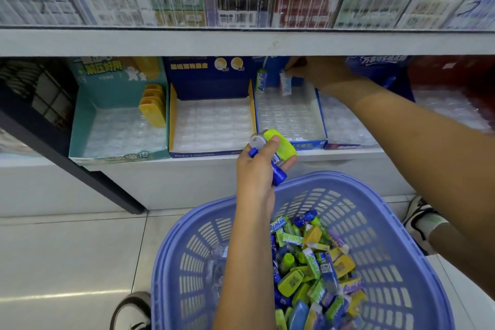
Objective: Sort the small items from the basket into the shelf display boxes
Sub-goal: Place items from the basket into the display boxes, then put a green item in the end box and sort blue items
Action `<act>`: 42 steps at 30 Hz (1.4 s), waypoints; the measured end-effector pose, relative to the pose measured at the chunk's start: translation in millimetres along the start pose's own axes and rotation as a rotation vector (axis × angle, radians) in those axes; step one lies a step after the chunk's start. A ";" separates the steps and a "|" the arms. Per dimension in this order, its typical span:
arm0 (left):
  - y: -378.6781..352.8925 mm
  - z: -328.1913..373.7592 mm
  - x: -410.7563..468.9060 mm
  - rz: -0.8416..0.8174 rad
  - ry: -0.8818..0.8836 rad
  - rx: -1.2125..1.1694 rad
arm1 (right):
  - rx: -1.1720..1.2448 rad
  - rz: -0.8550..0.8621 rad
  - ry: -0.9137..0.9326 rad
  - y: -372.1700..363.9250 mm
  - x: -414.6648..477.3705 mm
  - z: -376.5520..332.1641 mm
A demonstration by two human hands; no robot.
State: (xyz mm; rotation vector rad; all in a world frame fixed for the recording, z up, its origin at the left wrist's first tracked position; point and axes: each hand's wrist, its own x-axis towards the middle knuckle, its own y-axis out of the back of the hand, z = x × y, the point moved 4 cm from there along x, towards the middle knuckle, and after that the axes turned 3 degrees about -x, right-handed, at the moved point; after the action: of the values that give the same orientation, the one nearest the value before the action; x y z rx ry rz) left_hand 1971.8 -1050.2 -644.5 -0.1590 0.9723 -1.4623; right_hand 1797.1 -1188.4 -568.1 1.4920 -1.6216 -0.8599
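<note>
My right hand (pixel 318 71) reaches to the back of the blue display box (pixel 322 126), fingertips pinching a small wrapped pack (pixel 285 85) that stands upright there, near another pack (pixel 261 83) in the same row. My left hand (pixel 255 170) hangs over the lilac-blue basket (pixel 375 195), fingers curled round a lime-green piece (pixel 284 142) and a blue piece (pixel 278 173) together. The small items (pixel 310 270) lie heaped in the basket's right half
</note>
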 end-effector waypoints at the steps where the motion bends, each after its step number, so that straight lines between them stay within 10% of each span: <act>1: 0.2 0.0 0.0 0.004 0.003 -0.003 | 0.000 0.014 0.003 -0.4 -1.5 0.7; 24: 0.5 1.5 -0.2 0.008 0.005 -0.015 | -0.695 0.019 0.081 -13.7 -32.5 -11.7; 34: 18.8 46.9 -23.6 0.028 -0.236 -0.223 | 0.506 -0.178 -0.060 -34.7 -128.6 -91.3; 42: 66.1 89.6 -42.2 0.095 -0.245 -0.132 | -0.300 -0.130 0.539 -70.0 -129.1 -180.7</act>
State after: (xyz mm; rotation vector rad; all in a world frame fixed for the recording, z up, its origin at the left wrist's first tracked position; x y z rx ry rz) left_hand 2085.8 -1043.0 -611.0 -0.3752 0.8640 -1.2590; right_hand 1993.1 -1063.6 -552.2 1.4627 -0.9674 -0.6583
